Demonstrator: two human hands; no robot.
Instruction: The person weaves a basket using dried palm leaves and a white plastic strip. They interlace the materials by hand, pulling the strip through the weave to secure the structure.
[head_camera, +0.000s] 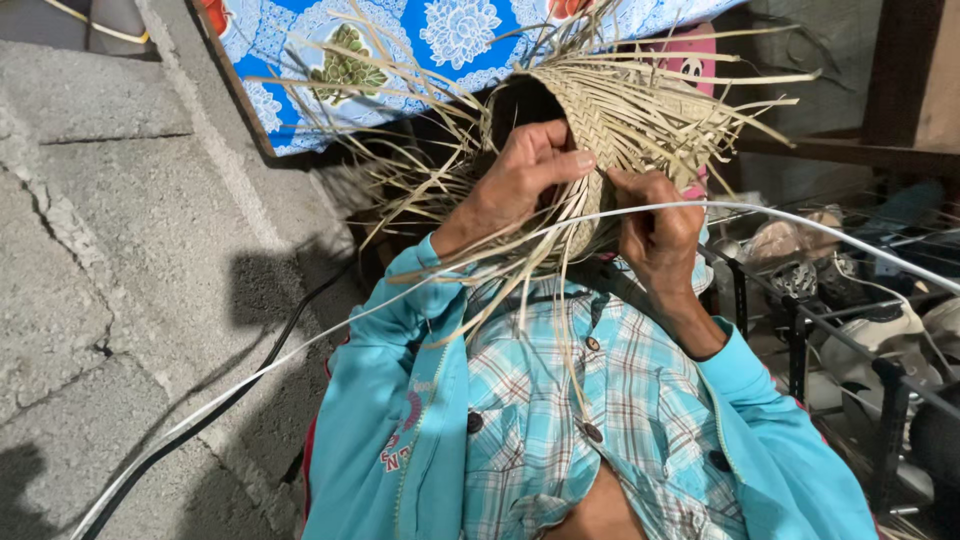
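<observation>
The half-woven straw basket (590, 120) is held up before the chest, loose strands splaying outward. The left hand (515, 180) has its grip pressed on the basket's rim, thumb outside. The right hand (655, 235) pinches a strand (600, 175) beside it.

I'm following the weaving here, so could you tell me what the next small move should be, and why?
Probably the right hand should tuck the strip it pinches into the woven wall of the basket. The left hand already grips the rim, thumb on the weave, steadying it, and many loose straw strips stick out unwoven around the edge.
</observation>
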